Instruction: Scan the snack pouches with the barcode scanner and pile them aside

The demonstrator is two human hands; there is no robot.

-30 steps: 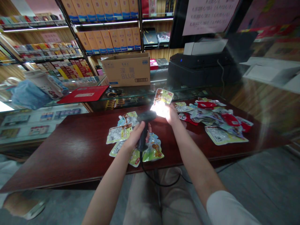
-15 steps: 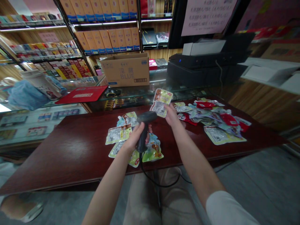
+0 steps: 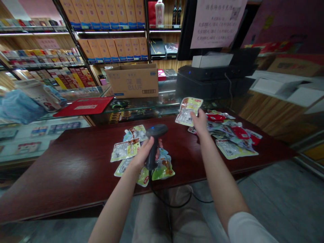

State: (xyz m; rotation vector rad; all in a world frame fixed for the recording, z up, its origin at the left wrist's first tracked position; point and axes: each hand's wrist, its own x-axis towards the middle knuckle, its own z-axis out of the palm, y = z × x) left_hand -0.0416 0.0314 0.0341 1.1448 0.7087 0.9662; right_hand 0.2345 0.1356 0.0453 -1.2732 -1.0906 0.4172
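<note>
My left hand point(image 3: 144, 153) is wrapped round the handle of a black barcode scanner point(image 3: 152, 157), its head tilted up to the right and a small blue light glowing on top. A black cord hangs from the grip. Beneath and around this hand lie several snack packets point(image 3: 125, 150), yellow-green and clear. My right hand point(image 3: 199, 122) pinches one flat yellow-and-white snack packet point(image 3: 188, 110) by its right edge, raised above the table, with printed text and a barcode toward me. Just right of it spreads a loose pile of packets point(image 3: 234, 135), some red, some silvery.
The dark red table point(image 3: 76, 158) carries both groups of packets. Behind it, a glass counter holds a cardboard box point(image 3: 134, 81), a red folder point(image 3: 84, 106), a computer mouse point(image 3: 119, 105) and a black machine point(image 3: 212, 79). A cup point(image 3: 40, 94) stands far left.
My right hand has moved right with the packet, away from the scanner, and the packet has turned. My left hand keeps the scanner in nearly the same place. The view has shifted slightly.
</note>
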